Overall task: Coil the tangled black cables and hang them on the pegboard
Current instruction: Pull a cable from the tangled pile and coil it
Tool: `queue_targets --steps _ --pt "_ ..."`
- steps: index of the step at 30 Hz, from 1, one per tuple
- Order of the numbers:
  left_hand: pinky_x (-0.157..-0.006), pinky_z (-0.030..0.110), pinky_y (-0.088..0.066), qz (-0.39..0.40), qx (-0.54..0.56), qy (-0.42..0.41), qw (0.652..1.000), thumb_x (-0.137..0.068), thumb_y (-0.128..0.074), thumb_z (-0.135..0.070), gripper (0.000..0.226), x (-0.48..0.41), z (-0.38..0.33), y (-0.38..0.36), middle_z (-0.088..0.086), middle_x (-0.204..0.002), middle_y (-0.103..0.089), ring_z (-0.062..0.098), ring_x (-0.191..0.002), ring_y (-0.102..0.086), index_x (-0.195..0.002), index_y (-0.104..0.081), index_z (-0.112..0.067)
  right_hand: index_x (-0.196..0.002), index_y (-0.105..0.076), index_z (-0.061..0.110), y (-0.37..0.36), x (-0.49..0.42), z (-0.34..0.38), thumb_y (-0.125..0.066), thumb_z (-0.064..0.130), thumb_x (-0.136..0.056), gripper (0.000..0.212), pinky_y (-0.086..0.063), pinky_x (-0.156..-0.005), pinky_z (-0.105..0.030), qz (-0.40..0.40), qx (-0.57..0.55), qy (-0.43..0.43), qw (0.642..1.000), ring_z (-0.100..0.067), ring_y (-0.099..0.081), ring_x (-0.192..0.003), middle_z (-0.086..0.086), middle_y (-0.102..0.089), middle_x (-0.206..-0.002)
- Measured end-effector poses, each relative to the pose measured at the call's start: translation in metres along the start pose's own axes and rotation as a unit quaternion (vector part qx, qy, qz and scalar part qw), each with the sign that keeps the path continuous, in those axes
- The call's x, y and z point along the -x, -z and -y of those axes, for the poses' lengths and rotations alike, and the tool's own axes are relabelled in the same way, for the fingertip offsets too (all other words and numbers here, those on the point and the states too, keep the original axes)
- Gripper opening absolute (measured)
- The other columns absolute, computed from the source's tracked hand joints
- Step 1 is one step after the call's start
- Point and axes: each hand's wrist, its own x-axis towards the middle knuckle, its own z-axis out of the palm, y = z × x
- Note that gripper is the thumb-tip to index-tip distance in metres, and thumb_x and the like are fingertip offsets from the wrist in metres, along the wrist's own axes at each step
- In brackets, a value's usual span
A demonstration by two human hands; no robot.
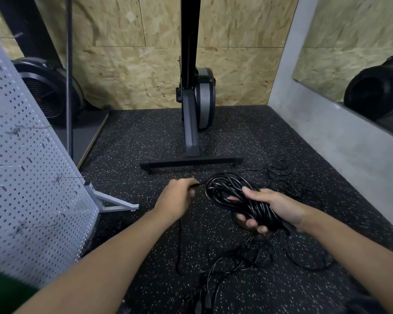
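My right hand (273, 209) grips a thick coil of black cable (234, 193) around its lower part, with the loops fanning up and to the left. A loose strand runs from that coil to my left hand (178, 196), which pinches it a short way to the left. More tangled black cables (243, 259) lie on the speckled floor below my hands, and thinner ones (279, 175) lie behind the coil. The grey pegboard (25, 177) stands at the left on a metal foot, with several wire hooks (63, 177) sticking out of it.
A black exercise machine (192, 103) stands upright on its crossbar base (191, 163) just beyond my hands. A fan-wheel machine (48, 91) sits behind the pegboard. An OSB wall closes the back, and a grey wall with a mirror (361, 64) runs along the right.
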Motion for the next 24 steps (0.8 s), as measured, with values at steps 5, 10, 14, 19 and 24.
queue_targets --steps 5,10,14,19,24 --pt "-0.075 0.039 -0.056 0.099 0.075 0.016 0.992 -0.109 -0.053 -0.02 0.02 0.001 -0.007 0.004 -0.008 -0.085 -0.077 0.015 -0.082 -0.072 -0.102 -0.071 -0.024 -0.125 -0.061 -0.006 0.005 -0.002 0.0 -0.059 0.052 -0.097 0.064 -0.045 -0.044 -0.024 -0.107 0.063 0.031 0.992 -0.019 -0.055 -0.066 -0.014 -0.065 -0.089" --pt "-0.052 0.017 -0.043 0.085 0.228 0.051 0.969 -0.112 -0.045 -0.022 0.028 0.005 -0.019 0.019 0.004 -0.076 -0.075 0.02 -0.061 -0.071 -0.1 -0.069 -0.013 -0.1 -0.069 -0.001 0.013 -0.008 0.0 -0.056 0.059 -0.099 0.062 -0.047 -0.053 -0.03 -0.24 0.146 0.033 0.959 -0.021 -0.059 -0.066 -0.011 -0.07 -0.082" --pt "-0.051 0.024 -0.041 0.157 0.275 0.062 0.947 -0.114 -0.037 -0.029 0.042 0.012 -0.047 0.016 0.007 -0.073 -0.074 0.019 -0.058 -0.066 -0.1 -0.068 -0.004 -0.094 -0.072 0.004 -0.001 -0.013 -0.004 -0.053 0.062 -0.099 0.061 -0.052 -0.063 -0.032 -0.278 0.112 0.051 0.953 -0.02 -0.062 -0.063 -0.009 -0.071 -0.077" --pt "-0.097 0.036 -0.047 0.145 0.261 0.081 0.951 -0.113 -0.036 -0.043 0.05 0.009 -0.062 0.007 -0.008 -0.105 -0.078 0.01 -0.102 -0.068 -0.094 -0.079 -0.025 -0.113 -0.072 0.003 -0.015 -0.026 -0.011 -0.063 0.06 -0.094 0.061 -0.057 -0.088 -0.045 -0.268 0.048 0.08 0.959 -0.025 -0.072 -0.084 -0.011 -0.08 -0.098" --pt "-0.104 0.045 -0.052 0.114 0.283 0.089 0.948 -0.108 -0.048 -0.046 0.039 0.01 -0.059 0.004 0.008 -0.104 -0.079 0.027 -0.103 -0.073 -0.098 -0.081 -0.027 -0.109 -0.076 0.002 -0.026 -0.025 -0.007 -0.064 0.049 -0.098 0.05 -0.058 -0.087 -0.039 -0.242 0.04 0.093 0.965 -0.027 -0.071 -0.086 -0.017 -0.079 -0.101"
